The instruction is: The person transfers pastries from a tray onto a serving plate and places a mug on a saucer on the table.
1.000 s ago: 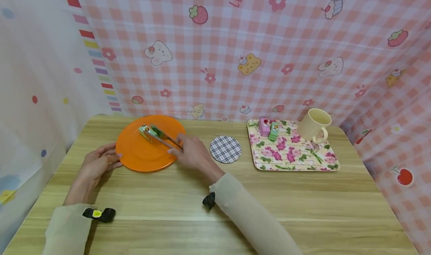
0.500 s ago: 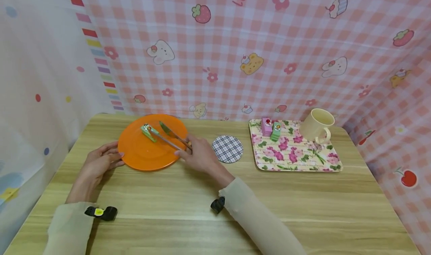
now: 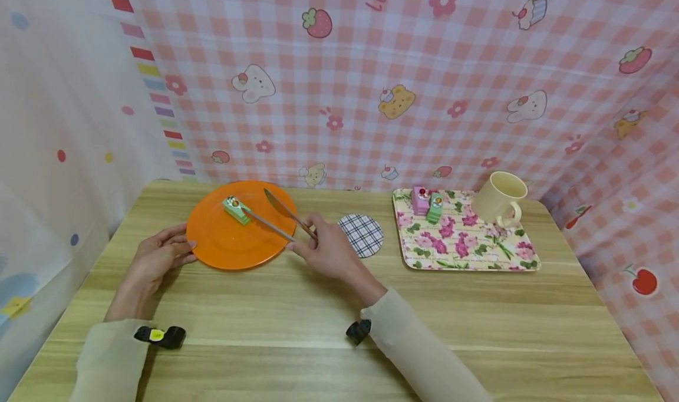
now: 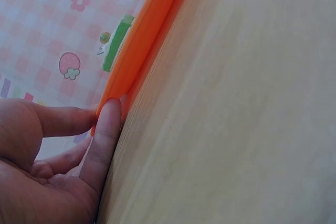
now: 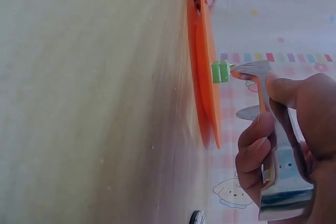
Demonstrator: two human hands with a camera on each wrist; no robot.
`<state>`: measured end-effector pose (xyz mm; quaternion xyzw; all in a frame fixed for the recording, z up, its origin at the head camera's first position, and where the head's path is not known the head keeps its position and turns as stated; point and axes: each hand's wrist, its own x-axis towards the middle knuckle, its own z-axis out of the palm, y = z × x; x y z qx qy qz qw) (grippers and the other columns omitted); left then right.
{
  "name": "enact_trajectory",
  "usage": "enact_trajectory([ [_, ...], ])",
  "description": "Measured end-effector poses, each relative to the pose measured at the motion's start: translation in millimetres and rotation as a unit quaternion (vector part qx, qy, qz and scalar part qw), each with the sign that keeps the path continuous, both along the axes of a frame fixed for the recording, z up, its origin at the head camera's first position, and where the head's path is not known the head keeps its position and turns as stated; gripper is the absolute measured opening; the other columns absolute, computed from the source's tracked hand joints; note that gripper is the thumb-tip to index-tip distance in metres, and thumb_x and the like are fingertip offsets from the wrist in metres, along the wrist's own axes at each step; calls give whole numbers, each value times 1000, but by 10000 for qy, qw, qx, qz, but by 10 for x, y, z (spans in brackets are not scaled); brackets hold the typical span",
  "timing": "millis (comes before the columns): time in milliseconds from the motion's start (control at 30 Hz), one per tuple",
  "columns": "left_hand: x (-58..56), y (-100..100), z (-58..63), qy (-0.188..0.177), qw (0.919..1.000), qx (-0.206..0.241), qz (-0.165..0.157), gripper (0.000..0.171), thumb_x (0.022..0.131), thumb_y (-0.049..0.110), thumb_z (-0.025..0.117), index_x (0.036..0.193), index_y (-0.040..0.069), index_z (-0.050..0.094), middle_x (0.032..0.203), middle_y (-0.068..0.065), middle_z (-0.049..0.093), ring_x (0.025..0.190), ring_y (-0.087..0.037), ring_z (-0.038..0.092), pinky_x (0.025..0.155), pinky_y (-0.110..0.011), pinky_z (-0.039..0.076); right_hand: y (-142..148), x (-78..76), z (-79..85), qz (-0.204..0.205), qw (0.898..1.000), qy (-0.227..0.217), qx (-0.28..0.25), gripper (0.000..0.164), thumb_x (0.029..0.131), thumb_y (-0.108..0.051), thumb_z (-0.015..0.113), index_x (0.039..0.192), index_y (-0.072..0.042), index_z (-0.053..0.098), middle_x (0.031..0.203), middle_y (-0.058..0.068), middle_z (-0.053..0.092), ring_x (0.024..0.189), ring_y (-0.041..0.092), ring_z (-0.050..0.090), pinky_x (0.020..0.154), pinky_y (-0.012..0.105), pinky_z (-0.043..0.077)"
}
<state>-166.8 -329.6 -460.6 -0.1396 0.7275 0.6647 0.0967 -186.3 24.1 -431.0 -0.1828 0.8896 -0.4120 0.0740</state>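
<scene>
My left hand (image 3: 159, 254) pinches the left rim of the orange plate (image 3: 228, 251) between thumb and fingers, as the left wrist view shows. A small green toy cake slice (image 3: 236, 210) with a topping lies on the plate. Metal serving tongs (image 5: 286, 166) are held in my right hand (image 3: 334, 249), their two arms spread apart. One arm ends in fork tines (image 5: 254, 68), the other in a flat blade. In the head view the tines overlap the slice's right end; whether they touch it I cannot tell. Nothing sits between the arms.
Right of my right hand lies a round checked coaster (image 3: 367, 237), partly covered by it. A floral tray (image 3: 416, 254) farther right bears a pink cake slice (image 3: 420, 200), another green slice (image 3: 435, 208) and a cream mug (image 3: 495, 198). Patterned cloth hangs behind the table.
The tongs have spread wider and come away from the green cake slice, which stays on the plate. My right hand has drawn back rightward. My left hand keeps its place at the plate's rim.
</scene>
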Motion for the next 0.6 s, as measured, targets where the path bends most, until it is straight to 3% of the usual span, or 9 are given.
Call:
enact_trajectory([
  [300, -7, -1, -15, 38, 10000, 66, 39, 70, 102, 3, 59, 161, -2, 23, 101, 14, 66, 88, -1, 70, 82, -22, 64, 101, 111, 15, -21, 10000, 29, -59, 46, 94, -46, 73, 123, -14, 58, 71, 1, 63, 52, 14, 52, 45, 24, 44],
  [600, 5, -3, -8, 38, 10000, -19, 11, 70, 102, 4, 59, 162, -2, 23, 104, 13, 64, 89, 0, 70, 83, -21, 64, 225, 219, 84, -120, 9998, 75, -107, 48, 93, -46, 74, 124, -14, 58, 72, 0, 62, 54, 14, 52, 47, 25, 45],
])
